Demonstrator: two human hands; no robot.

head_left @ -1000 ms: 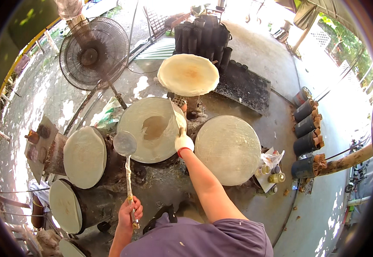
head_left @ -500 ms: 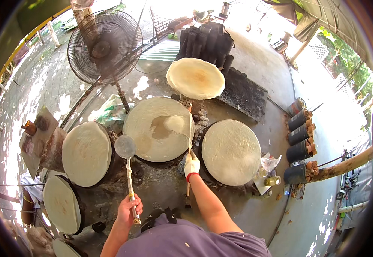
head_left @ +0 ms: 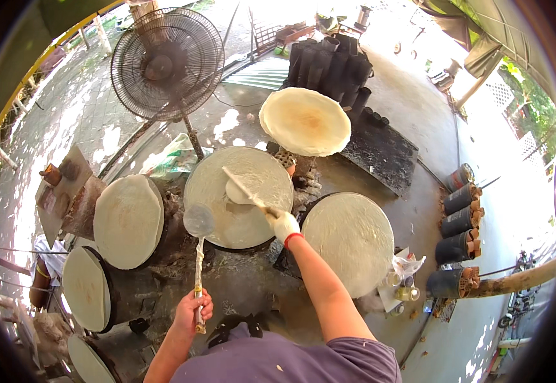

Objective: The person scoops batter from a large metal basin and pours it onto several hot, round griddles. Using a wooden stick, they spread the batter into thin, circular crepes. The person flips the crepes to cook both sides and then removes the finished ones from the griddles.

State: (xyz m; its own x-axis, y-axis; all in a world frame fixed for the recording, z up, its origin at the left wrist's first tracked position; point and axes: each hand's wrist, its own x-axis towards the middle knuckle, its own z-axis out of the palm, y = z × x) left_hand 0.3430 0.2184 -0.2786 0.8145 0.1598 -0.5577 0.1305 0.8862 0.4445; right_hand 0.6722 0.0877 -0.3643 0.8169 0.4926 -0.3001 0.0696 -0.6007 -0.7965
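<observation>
My left hand (head_left: 193, 309) is closed round the handle of a long ladle (head_left: 199, 220). Its round bowl hangs over the near left rim of the middle griddle. In a white glove with a red band at the wrist, my right hand (head_left: 283, 225) grips a flat wooden spreader (head_left: 241, 183). The spreader slants far-left across the pale batter layer (head_left: 252, 230) on that griddle. Beside its blade sits a whitish lump of batter (head_left: 237, 192), with a darker patch just below it.
More batter-covered round griddles stand at the right (head_left: 348, 242) and left (head_left: 128, 220). A thin cooked sheet (head_left: 304, 121) lies beyond the middle one. Behind are dark cylinders (head_left: 329, 67) and a standing fan (head_left: 163, 67). Jars (head_left: 407, 293) and several black buckets (head_left: 455, 247) stand at the right.
The spreader has swung from pointing straight away to slanting left over the griddle. The batter lump has moved left with it. My left hand keeps the ladle nearly in place; the view has shifted slightly.
</observation>
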